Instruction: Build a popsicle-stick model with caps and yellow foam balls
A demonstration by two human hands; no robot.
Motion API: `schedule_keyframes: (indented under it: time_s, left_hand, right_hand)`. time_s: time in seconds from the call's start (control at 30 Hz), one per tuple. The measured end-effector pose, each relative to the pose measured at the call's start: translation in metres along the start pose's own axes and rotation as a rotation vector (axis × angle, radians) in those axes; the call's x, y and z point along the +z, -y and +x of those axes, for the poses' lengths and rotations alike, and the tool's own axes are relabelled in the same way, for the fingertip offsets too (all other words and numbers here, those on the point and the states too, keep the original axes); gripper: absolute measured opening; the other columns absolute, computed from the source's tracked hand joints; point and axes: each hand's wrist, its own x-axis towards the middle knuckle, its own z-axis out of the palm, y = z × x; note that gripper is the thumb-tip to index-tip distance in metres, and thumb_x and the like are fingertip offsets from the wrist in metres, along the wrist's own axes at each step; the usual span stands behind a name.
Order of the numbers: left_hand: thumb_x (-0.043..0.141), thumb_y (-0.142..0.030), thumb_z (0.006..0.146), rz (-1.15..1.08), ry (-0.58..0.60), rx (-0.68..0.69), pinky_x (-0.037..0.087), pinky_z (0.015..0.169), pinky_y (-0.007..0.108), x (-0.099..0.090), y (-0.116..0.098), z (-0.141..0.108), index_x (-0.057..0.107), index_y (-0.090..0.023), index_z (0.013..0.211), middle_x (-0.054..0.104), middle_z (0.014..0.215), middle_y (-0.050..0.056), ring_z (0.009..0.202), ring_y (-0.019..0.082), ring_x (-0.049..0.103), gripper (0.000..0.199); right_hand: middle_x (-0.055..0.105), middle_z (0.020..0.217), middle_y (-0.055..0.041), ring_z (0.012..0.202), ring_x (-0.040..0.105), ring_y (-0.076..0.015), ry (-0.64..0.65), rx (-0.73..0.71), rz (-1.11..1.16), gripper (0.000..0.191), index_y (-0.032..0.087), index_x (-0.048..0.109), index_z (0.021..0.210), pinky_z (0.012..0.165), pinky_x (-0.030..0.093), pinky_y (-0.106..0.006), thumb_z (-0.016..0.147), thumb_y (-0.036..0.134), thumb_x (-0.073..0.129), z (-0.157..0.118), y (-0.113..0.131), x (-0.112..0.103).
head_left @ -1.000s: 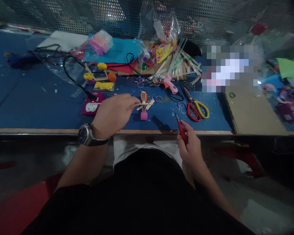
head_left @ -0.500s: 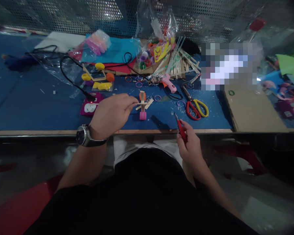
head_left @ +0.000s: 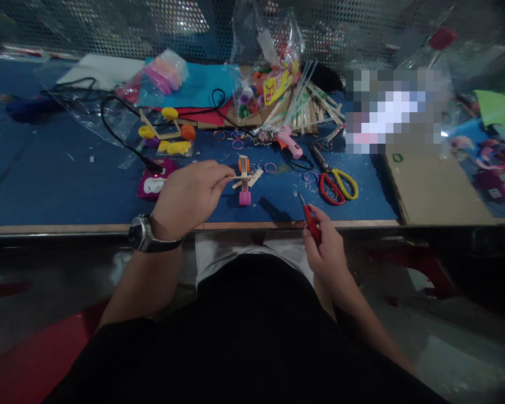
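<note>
Stick model (head_left: 244,186): sits on the blue table (head_left: 88,196), orange cap (head_left: 248,164) at its far end, pink cap (head_left: 244,198) at its near end.
Left hand (head_left: 189,193): thumb and fingertips pinch a thin stick (head_left: 240,178) crossing the stick model.
Right hand (head_left: 326,244): fingers wrap a red-handled tool (head_left: 309,219), metal tip pointing away.

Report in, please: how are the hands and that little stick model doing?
Left hand pinching thin stick at stick model. Right hand gripping red tool, tip apart from model. Scissors off to the right, not between them.
</note>
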Motion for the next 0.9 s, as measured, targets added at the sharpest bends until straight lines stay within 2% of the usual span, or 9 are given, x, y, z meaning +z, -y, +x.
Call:
schedule_keyframes:
  time_s: [0.23, 0.6, 0.9]
  left_hand:
    - [0.046, -0.035, 0.119, -0.006, 0.002, -0.008, 0.062, 0.095, 0.046, 0.0, 0.0, 0.0, 0.085, -0.027, 0.133, 0.086, 0.126, 0.012, 0.117, 0.034, 0.082, 0.043]
    - [0.048, -0.043, 0.122, -0.038, -0.015, -0.017, 0.062, 0.093, 0.043, 0.002, -0.001, 0.002, 0.086, -0.029, 0.134, 0.087, 0.124, 0.011, 0.113, 0.033, 0.083, 0.043]
    - [0.052, -0.033, 0.121, 0.0, -0.049, 0.101, 0.06, 0.084, 0.043, 0.012, 0.007, 0.004, 0.085, -0.024, 0.126, 0.083, 0.116, 0.013, 0.105, 0.034, 0.081, 0.035]
  right_hand:
    - [0.079, 0.158, -0.0185, 0.132, 0.083, -0.0378, 0.001, -0.014, 0.004, 0.061, 0.027, 0.059, 0.174, 0.116, 0.069, -0.062, 0.114, 0.029, 0.064, 0.001, 0.002, 0.0]
    - [0.081, 0.153, -0.0194, 0.124, 0.084, -0.0366, 0.002, 0.004, 0.014, 0.06, 0.025, 0.059, 0.174, 0.113, 0.069, -0.061, 0.114, 0.03, 0.063, -0.001, 0.001, 0.0]
    - [0.081, 0.152, -0.0211, 0.121, 0.084, -0.0342, 0.009, -0.013, -0.008, 0.059, 0.02, 0.059, 0.172, 0.112, 0.069, -0.058, 0.114, 0.03, 0.062, 0.0, 0.0, 0.0]
